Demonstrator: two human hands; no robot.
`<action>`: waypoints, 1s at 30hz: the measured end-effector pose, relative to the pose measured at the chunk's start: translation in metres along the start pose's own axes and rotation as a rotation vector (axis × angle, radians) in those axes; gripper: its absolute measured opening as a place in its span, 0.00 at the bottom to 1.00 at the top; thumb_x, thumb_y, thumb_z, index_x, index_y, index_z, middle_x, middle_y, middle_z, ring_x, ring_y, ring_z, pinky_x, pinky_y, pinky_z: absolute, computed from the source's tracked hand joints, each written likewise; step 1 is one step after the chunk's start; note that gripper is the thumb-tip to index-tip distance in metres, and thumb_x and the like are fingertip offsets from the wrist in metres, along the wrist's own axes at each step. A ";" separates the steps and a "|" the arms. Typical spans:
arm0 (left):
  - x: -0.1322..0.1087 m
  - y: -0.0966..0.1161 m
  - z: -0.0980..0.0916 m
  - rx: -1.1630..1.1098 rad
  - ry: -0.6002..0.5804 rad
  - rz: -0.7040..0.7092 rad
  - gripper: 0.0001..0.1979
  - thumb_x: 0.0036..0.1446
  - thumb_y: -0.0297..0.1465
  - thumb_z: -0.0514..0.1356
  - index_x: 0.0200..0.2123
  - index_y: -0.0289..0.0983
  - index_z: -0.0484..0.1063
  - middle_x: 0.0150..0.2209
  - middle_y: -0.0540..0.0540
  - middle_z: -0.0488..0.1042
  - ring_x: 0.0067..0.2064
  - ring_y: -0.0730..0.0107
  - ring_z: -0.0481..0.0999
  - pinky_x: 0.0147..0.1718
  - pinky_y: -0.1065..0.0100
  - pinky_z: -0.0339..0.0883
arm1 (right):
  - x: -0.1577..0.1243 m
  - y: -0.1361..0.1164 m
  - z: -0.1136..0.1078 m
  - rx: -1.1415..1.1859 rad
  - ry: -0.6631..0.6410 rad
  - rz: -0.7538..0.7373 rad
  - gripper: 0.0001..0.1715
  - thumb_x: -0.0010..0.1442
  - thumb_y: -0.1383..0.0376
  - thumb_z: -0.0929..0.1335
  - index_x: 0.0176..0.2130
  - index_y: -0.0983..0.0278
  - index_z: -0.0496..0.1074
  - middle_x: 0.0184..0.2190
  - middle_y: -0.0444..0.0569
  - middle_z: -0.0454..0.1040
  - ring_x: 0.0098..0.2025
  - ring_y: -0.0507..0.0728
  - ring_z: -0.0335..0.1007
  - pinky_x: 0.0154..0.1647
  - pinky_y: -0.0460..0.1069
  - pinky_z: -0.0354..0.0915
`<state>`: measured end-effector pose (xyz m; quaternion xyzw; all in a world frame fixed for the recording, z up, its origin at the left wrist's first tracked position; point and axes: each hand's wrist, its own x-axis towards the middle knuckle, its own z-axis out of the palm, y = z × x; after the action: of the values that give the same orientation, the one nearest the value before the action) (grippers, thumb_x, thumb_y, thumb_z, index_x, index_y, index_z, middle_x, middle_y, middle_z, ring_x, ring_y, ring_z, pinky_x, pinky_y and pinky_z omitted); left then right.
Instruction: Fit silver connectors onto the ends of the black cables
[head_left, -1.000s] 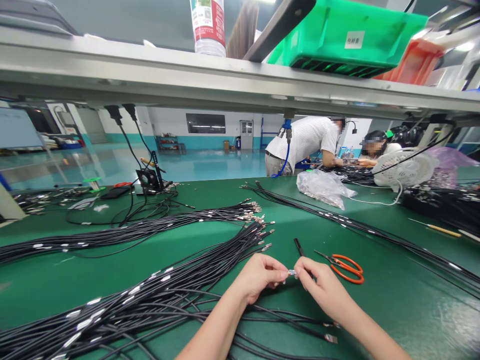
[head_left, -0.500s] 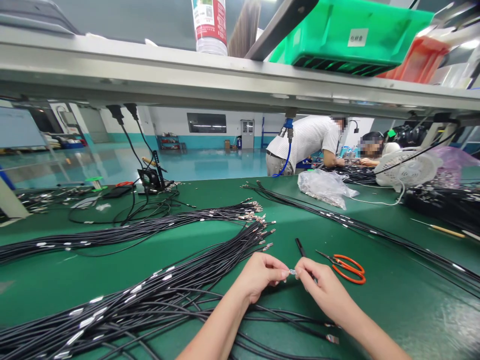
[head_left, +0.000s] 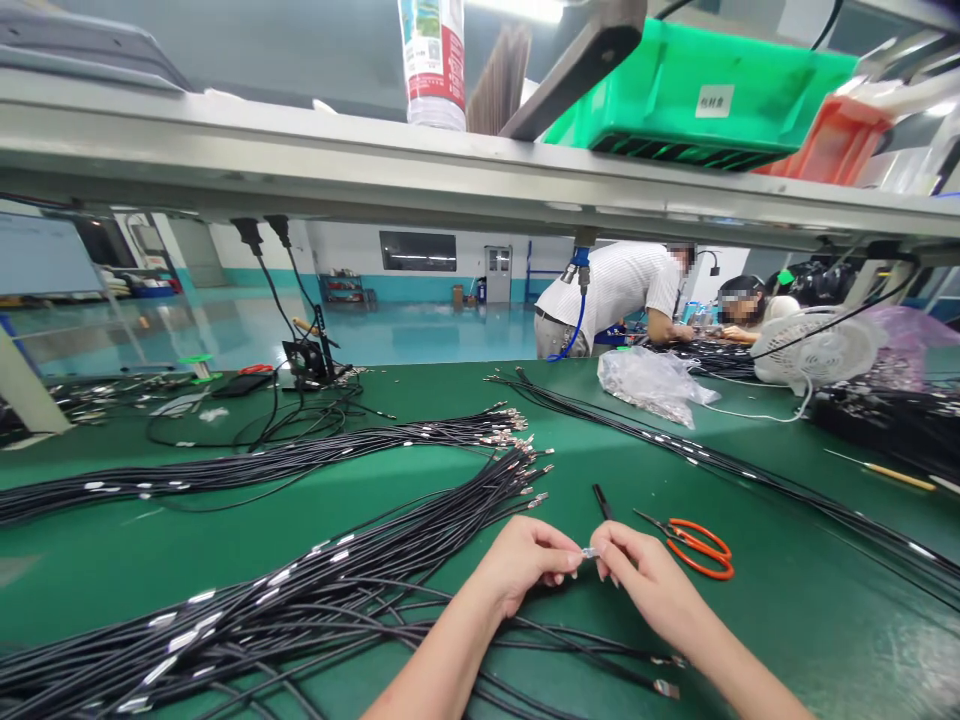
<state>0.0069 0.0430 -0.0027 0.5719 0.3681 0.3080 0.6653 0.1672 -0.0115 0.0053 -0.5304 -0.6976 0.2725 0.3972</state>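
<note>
Between my fingertips is a small silvery connector [head_left: 590, 553]. My left hand [head_left: 525, 562] pinches it from the left with thumb and forefinger. From the right, my right hand [head_left: 634, 562] closes its fingertips on its other end. Whether a cable runs from it into either palm is hidden. A thick bundle of black cables [head_left: 390, 540] with silvery tips and white labels lies to the left of my hands. Several loose cables pass under my wrists, one ending in a metal plug [head_left: 666, 689]. Just behind my right hand lies a black pen-like stick [head_left: 601, 501].
Orange-handled scissors [head_left: 699, 548] lie to the right of my hands. Further back are more cable bundles [head_left: 300, 463], a clear plastic bag [head_left: 649, 380] and a white fan [head_left: 817, 345]. A metal shelf [head_left: 337, 150] crosses overhead, bearing a green bin [head_left: 712, 90]. Two people work beyond the table.
The whole view has shifted slightly downward in the picture. My hands keep hold of the connector, with only slight finger movement.
</note>
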 end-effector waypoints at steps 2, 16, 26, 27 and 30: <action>-0.001 -0.002 0.004 0.062 0.030 0.000 0.07 0.34 0.30 0.65 0.21 0.31 0.76 0.16 0.50 0.68 0.18 0.78 0.61 0.21 0.72 0.55 | -0.001 0.002 0.001 -0.055 -0.043 -0.031 0.13 0.60 0.59 0.59 0.29 0.63 0.65 0.24 0.43 0.66 0.27 0.54 0.62 0.29 0.45 0.58; -0.022 0.035 -0.012 0.802 0.064 0.104 0.12 0.36 0.20 0.62 0.09 0.41 0.69 0.11 0.54 0.62 0.19 0.71 0.63 0.26 0.68 0.58 | 0.001 0.034 0.012 -0.293 -0.250 -0.182 0.13 0.51 0.57 0.62 0.27 0.62 0.71 0.26 0.50 0.74 0.29 0.60 0.70 0.32 0.51 0.66; -0.157 0.033 -0.114 1.298 0.410 0.191 0.13 0.48 0.25 0.56 0.38 0.41 0.73 0.42 0.44 0.71 0.46 0.59 0.66 0.47 0.59 0.56 | 0.000 0.008 0.038 -0.475 -0.444 -0.101 0.17 0.54 0.67 0.61 0.43 0.63 0.70 0.44 0.52 0.72 0.46 0.58 0.66 0.47 0.48 0.59; -0.169 0.031 -0.122 1.319 0.448 0.192 0.14 0.49 0.26 0.56 0.40 0.41 0.72 0.45 0.43 0.69 0.48 0.57 0.65 0.48 0.58 0.55 | 0.002 0.001 0.041 -0.498 -0.455 -0.103 0.16 0.54 0.69 0.60 0.42 0.62 0.70 0.42 0.51 0.72 0.44 0.58 0.67 0.44 0.47 0.59; -0.195 0.026 -0.142 1.411 0.539 0.174 0.18 0.50 0.33 0.58 0.47 0.43 0.67 0.50 0.43 0.64 0.52 0.56 0.60 0.50 0.56 0.52 | 0.011 -0.020 0.053 -0.525 -0.464 -0.106 0.15 0.52 0.74 0.60 0.37 0.64 0.71 0.36 0.51 0.74 0.38 0.58 0.69 0.39 0.47 0.60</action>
<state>-0.2171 -0.0388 0.0389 0.7937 0.5810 0.1800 0.0022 0.1108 -0.0045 -0.0042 -0.5014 -0.8421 0.1759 0.0918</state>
